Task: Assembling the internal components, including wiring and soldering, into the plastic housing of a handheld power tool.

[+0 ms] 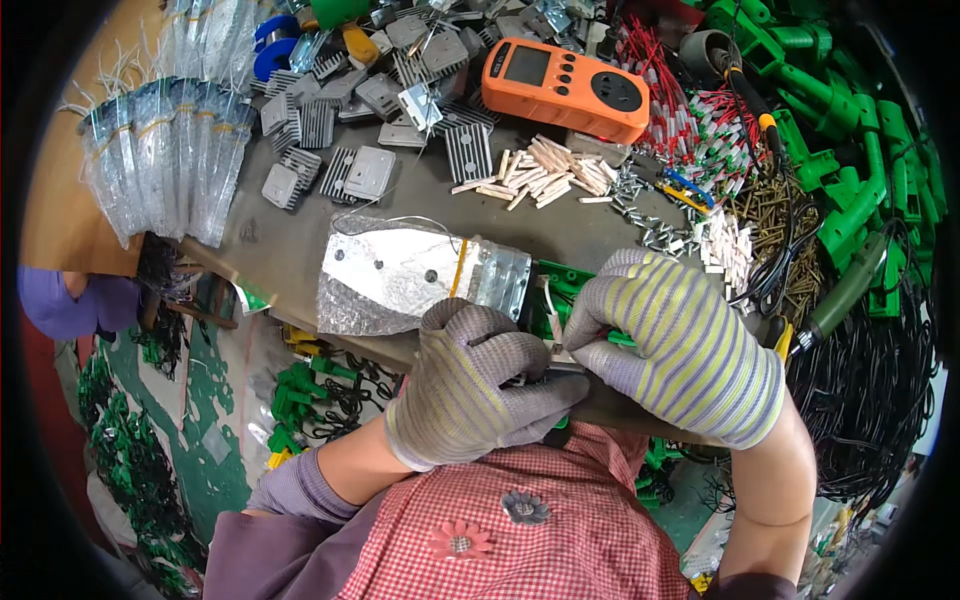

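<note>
Both my hands wear striped knit gloves and meet near the table's front edge. My left hand (485,385) is closed, its fingers curled around something mostly hidden. My right hand (680,345) pinches thumb and forefinger together beside it; what lies between those fingertips is too small to make out. Just behind the fingertips sits a green plastic housing (565,278), with a thin white sleeved wire (552,310) running down toward the pinch. Left of the housing lies a flat metal plate (400,268) partly in bubble wrap, with a yellow band across it.
An orange meter (565,88) stands at the back beside finned metal blocks (360,172). White ceramic tubes (550,170), screws (650,215) and red-and-white leads (715,140) lie in piles. Green plastic handles (850,200) and black cables (860,400) crowd the right; wrapped plates (165,160) the left.
</note>
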A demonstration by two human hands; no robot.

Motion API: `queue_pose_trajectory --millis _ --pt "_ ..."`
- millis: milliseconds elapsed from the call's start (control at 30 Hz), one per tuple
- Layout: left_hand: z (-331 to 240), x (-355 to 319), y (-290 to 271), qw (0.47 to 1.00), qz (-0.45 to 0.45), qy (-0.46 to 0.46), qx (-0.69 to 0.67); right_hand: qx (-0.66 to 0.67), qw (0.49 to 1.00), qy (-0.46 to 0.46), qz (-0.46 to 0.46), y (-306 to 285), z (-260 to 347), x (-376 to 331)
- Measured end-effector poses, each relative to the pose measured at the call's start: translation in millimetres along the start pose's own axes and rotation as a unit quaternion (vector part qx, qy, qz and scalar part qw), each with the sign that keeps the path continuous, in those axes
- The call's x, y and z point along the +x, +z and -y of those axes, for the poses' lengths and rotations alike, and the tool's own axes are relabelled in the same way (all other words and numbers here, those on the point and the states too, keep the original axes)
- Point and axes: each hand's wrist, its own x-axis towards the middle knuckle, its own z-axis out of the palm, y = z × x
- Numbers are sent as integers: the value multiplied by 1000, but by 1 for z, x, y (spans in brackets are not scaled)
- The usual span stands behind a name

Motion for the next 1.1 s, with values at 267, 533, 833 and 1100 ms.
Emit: queue_pose_trajectory --millis 267,533,833,1100 --pt "19 20 -47 995 -1 -98 -18 -94 968 -18 -234 47 8 -57" --pt "61 84 -49 954 270 20 -127 -87 943 -112 -300 93 -9 -48" --pt "38 108 -46 936 327 120 59 -59 952 -95 -284 92 -12 -49" --pt "49 95 -40 939 326 70 -89 -49 957 -92 -272 92 -12 -47"
